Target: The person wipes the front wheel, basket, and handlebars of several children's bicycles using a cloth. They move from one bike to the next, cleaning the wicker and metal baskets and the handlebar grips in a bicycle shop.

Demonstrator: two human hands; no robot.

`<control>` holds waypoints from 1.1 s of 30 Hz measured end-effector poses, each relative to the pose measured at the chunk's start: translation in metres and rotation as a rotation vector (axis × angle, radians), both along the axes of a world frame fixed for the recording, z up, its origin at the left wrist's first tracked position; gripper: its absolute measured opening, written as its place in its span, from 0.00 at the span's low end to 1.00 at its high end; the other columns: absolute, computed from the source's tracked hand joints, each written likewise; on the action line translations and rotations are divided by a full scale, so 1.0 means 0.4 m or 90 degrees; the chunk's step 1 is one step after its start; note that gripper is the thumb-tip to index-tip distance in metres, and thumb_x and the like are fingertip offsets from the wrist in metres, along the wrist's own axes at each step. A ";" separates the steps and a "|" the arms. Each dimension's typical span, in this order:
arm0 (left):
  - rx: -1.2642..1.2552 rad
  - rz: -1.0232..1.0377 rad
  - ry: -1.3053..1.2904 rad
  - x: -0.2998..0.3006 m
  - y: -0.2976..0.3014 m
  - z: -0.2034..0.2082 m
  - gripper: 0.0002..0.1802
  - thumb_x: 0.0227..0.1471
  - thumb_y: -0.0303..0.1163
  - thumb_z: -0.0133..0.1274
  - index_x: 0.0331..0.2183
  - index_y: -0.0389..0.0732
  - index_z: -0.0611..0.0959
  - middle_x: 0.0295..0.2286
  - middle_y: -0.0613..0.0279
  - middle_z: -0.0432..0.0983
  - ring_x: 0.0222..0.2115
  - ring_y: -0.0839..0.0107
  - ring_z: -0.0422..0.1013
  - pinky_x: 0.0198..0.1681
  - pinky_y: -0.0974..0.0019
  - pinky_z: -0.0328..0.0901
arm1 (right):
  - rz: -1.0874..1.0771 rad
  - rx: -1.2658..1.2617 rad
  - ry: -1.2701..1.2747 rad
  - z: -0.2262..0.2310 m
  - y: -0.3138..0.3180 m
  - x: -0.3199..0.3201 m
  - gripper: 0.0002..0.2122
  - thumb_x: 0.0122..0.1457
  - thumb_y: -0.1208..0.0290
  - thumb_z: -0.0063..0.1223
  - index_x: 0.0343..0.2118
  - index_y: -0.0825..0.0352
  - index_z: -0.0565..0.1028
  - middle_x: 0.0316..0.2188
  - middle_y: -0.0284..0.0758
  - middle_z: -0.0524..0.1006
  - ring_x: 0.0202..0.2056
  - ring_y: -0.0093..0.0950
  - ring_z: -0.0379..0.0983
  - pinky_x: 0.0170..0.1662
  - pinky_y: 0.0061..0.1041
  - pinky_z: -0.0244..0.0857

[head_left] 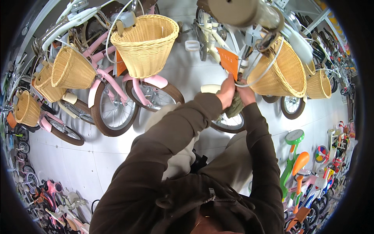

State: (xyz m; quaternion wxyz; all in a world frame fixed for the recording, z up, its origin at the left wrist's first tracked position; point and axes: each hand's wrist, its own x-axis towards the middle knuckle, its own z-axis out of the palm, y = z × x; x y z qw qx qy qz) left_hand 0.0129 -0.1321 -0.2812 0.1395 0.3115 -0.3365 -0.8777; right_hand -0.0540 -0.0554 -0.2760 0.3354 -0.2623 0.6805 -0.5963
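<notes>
Both my hands are together at the front of a cream-coloured bicycle (211, 89), just left of its wicker basket (278, 74). My left hand (226, 92) is closed, with an olive-green cloth (234, 107) bunched under it. My right hand (246, 94) grips the same cloth from the other side, its fingertips partly hidden. An orange tag (228, 62) stands just above my left hand. Below the cloth shows the bicycle's front wheel (232, 122), between my knees. A white cable loops past my right hand toward the basket.
Pink bicycles with wicker baskets (146, 48) stand close on the left. A brown handlebar grip (233, 11) juts in overhead. More basket bicycles are at the right. Green and orange children's ride-ons (293, 156) stand at lower right, and small bikes (58, 199) crowd the lower left.
</notes>
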 end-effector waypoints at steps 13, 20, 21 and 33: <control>-0.021 -0.051 -0.083 -0.133 0.099 0.038 0.34 0.59 0.54 0.29 0.52 0.33 0.65 0.52 0.51 0.61 0.51 0.63 0.57 0.53 0.61 0.50 | -0.028 0.210 0.387 -0.116 0.148 -0.250 0.24 0.47 0.61 0.57 0.46 0.69 0.70 0.47 0.42 0.70 0.49 0.34 0.65 0.52 0.30 0.55; 0.065 -0.151 0.045 -0.147 0.067 -0.013 0.35 0.59 0.55 0.26 0.52 0.35 0.65 0.48 0.50 0.67 0.45 0.61 0.65 0.48 0.60 0.58 | 0.008 0.076 0.158 -0.057 0.122 -0.223 0.18 0.52 0.69 0.53 0.46 0.71 0.70 0.42 0.37 0.74 0.44 0.29 0.69 0.47 0.26 0.59; 0.080 -0.153 0.078 -0.138 0.067 -0.006 0.35 0.59 0.55 0.26 0.52 0.36 0.65 0.47 0.51 0.67 0.44 0.61 0.66 0.47 0.60 0.59 | 0.017 0.077 0.194 -0.046 0.120 -0.214 0.18 0.52 0.69 0.53 0.46 0.71 0.70 0.42 0.37 0.74 0.44 0.29 0.69 0.48 0.26 0.59; -0.400 -0.171 -0.091 0.150 0.100 0.096 0.36 0.55 0.49 0.40 0.54 0.30 0.59 0.53 0.44 0.56 0.55 0.57 0.54 0.56 0.60 0.52 | 0.172 0.297 0.310 0.049 0.169 -0.044 0.16 0.49 0.68 0.55 0.39 0.73 0.73 0.36 0.42 0.76 0.39 0.31 0.73 0.44 0.25 0.63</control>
